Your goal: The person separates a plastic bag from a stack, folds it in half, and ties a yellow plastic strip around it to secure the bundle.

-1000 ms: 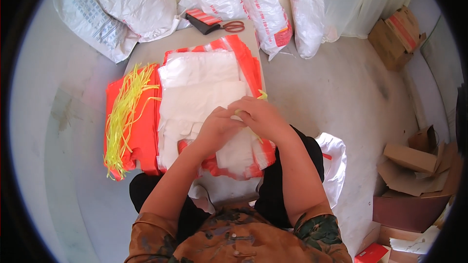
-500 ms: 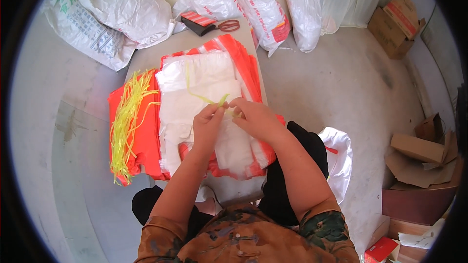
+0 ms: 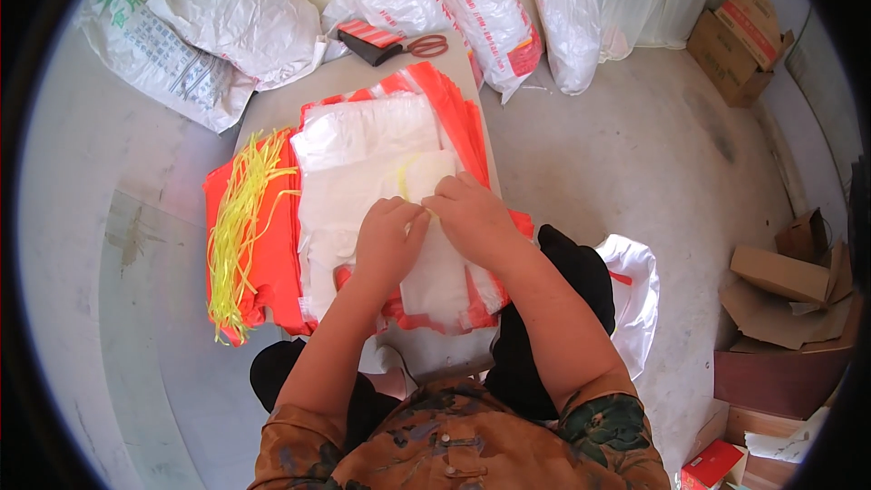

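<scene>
My left hand [image 3: 390, 240] and my right hand [image 3: 474, 220] meet over a stack of folded white plastic bags [image 3: 349, 186]. The fingers of both are closed in a pinch on a thin yellow plastic strip [image 3: 404, 180], part of which shows just beyond my fingertips against the white plastic. Between the hands the strip is mostly hidden. Under and around the white stack lie red-and-white striped plastic bags [image 3: 458, 127]. To the left, a loose bundle of yellow strips [image 3: 231, 236] rests on a pile of orange-red bags [image 3: 277, 259].
At the table's far end lie scissors [image 3: 426, 46] and a black object with a striped top [image 3: 370, 40]. Stuffed white sacks [image 3: 240, 18] stand beyond the table. A white bag [image 3: 635, 308] is beside my right knee. Cardboard boxes [image 3: 735, 45] and opened cartons [image 3: 789, 281] line the right side.
The hands have come closer together and slightly lower over the stack, backs turned up. The strip's long raised tail now shows only as a short piece beyond the fingers.
</scene>
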A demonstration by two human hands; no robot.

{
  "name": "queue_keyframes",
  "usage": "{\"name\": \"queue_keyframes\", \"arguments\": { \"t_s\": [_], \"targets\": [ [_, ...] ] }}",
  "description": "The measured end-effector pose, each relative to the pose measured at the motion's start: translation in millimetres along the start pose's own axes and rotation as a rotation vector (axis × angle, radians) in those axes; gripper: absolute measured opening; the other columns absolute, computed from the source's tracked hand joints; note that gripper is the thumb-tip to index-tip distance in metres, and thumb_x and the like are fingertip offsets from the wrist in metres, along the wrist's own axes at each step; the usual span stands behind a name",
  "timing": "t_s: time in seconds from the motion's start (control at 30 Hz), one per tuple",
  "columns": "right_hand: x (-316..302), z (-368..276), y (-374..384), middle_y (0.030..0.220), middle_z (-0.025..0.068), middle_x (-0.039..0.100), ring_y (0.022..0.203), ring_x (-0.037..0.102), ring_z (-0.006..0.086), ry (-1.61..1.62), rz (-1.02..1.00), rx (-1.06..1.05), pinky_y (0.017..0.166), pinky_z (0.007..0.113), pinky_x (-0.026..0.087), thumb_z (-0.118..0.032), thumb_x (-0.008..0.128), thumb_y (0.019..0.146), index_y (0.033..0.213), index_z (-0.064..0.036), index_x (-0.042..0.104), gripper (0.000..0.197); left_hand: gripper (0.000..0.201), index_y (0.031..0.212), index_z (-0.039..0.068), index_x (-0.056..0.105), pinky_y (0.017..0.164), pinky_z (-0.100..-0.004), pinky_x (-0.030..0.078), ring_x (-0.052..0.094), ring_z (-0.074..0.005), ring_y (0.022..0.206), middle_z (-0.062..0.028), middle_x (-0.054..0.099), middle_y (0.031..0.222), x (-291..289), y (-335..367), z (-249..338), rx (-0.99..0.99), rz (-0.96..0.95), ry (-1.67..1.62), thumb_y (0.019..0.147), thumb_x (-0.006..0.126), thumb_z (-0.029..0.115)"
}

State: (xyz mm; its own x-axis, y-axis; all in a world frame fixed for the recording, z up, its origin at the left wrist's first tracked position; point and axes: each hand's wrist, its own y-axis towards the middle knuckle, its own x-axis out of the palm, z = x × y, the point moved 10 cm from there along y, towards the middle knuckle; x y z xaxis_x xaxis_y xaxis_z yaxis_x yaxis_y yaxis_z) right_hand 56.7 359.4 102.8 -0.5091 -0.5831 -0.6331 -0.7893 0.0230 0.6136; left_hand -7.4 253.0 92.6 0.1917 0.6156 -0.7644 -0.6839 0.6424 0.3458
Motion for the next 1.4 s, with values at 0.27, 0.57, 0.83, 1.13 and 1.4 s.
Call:
{"name": "queue_keyframes", "arguments": {
  "t_s": [0.27, 0.57, 0.83, 1.13, 1.4],
  "targets": [
    [17, 10, -2, 0.092, 0.0081, 0.067, 0.098, 0.062, 0.0295, 0.228, -0.223, 0.044, 0.083, 0.041, 0.052, -0.008, 0.067, 0.088, 0.093, -0.0074, 0.074, 0.009, 0.011, 0.093, 0.001, 0.074, 0.075, -0.0382, 0.051, 0.063, -0.0276, 0.084, -0.0111, 0.066, 0.087, -9, -4, -3, 0.033, -0.102, -0.100, 0.093, 0.070, 0.011],
    [16, -3, -1, 0.091, 0.0064, 0.067, 0.094, 0.063, 0.0291, -0.014, -0.156, -0.065, 0.081, 0.041, 0.053, -0.017, 0.072, 0.088, 0.098, -0.0104, 0.078, 0.014, 0.015, 0.095, 0.002, 0.077, 0.084, -0.0411, 0.052, 0.064, -0.0315, 0.092, -0.0121, 0.071, 0.090, -16, -9, -26, -0.038, -0.004, -0.165, 0.094, 0.063, 0.006],
    [5, 27, -18, 0.099, 0.0083, 0.069, 0.097, 0.064, 0.0298, -0.006, -0.188, 0.064, 0.084, 0.041, 0.054, -0.010, 0.071, 0.088, 0.095, -0.0057, 0.076, 0.009, 0.009, 0.091, 0.002, 0.076, 0.080, -0.0428, 0.052, 0.063, -0.0330, 0.087, -0.0130, 0.070, 0.085, -16, -34, -54, -0.015, 0.071, 0.141, 0.089, 0.069, 0.008],
    [21, 40, -10, 0.081, 0.0163, 0.067, 0.075, 0.063, 0.0347, 0.369, -0.198, 0.490, 0.069, 0.044, 0.049, -0.024, 0.069, 0.091, 0.082, 0.0017, 0.066, 0.028, 0.010, 0.081, 0.004, 0.070, 0.075, -0.0434, 0.051, 0.062, -0.0325, 0.080, -0.0110, 0.067, 0.080, -1, -28, -32, 0.010, 0.152, 0.182, 0.087, 0.074, 0.012],
    [38, 42, -12, 0.084, 0.0213, 0.068, 0.081, 0.064, 0.0412, 0.193, -0.414, 0.510, 0.072, 0.050, 0.050, -0.035, 0.064, 0.094, 0.082, -0.0006, 0.068, 0.037, 0.010, 0.081, 0.004, 0.070, 0.073, -0.0431, 0.052, 0.063, -0.0326, 0.081, -0.0111, 0.068, 0.080, -6, -27, -32, 0.018, 0.132, 0.236, 0.087, 0.074, 0.012]
  ]
}}
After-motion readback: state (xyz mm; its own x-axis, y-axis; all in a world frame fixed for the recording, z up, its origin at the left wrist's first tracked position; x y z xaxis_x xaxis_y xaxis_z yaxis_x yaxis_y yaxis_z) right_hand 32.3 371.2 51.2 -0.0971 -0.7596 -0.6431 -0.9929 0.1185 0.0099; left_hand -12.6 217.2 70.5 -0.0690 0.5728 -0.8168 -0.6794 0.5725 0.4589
